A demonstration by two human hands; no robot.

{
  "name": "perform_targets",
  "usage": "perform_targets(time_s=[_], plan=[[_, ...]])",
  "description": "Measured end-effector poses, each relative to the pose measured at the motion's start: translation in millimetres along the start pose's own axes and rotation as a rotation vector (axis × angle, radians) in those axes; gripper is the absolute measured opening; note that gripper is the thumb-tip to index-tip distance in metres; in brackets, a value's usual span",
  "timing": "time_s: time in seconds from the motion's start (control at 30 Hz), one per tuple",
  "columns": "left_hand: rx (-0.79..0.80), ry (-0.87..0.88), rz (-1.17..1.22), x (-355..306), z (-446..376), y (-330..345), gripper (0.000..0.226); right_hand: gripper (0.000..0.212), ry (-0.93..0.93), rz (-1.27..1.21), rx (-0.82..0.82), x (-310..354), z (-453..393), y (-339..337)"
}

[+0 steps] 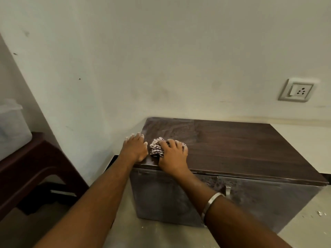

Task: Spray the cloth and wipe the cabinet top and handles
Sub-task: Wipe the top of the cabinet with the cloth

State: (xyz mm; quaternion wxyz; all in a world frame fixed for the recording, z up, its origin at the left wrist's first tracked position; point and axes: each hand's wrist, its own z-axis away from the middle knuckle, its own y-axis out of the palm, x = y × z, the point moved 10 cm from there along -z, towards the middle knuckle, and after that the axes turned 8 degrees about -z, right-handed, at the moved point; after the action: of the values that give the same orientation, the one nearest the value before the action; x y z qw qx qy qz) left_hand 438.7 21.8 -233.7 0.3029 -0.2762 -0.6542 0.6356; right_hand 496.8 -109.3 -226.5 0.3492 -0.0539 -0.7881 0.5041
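A low dark-brown cabinet stands against the wall, its wooden top [232, 145] dusty at the far left corner. My right hand [172, 155] presses a crumpled patterned cloth [156, 149] flat onto the top near its front left corner. My left hand [135, 148] rests palm down on the top's left edge, fingers spread, right beside the cloth and holding nothing. A small metal handle [227, 191] shows on the cabinet's front, just above my right wrist with its metal bangle. No spray bottle is in view.
A dark plastic stool [30, 169] stands at the left with a clear plastic container [12, 127] on it. A wall socket [296, 90] sits above the cabinet's right side. Small debris [320, 213] lies on the floor at the right.
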Motion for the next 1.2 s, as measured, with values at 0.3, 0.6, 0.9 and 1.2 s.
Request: perform_targets(time_s=[0.3, 0.6, 0.9, 1.2], plan=[[0.012, 0.019, 0.026, -2.7, -2.5, -6.4, 0.055, 0.062, -0.12, 0.036, 0.042, -0.2, -4.3, 3.7], [0.01, 0.147, 0.037, -76.4, -19.7, -10.3, 0.056, 0.062, 0.163, 0.131, -0.057, -136.4, -0.8, -76.2], [0.0, 0.187, 0.059, -94.3, -43.4, -4.9, 0.056, 0.065, 0.432, 0.197, -0.146, -220.1, 5.4, -125.6], [-0.023, 0.101, -0.025, -29.6, -55.3, -6.4, 0.056, 0.066, 0.147, 0.088, -0.024, -80.9, -47.5, -29.6]])
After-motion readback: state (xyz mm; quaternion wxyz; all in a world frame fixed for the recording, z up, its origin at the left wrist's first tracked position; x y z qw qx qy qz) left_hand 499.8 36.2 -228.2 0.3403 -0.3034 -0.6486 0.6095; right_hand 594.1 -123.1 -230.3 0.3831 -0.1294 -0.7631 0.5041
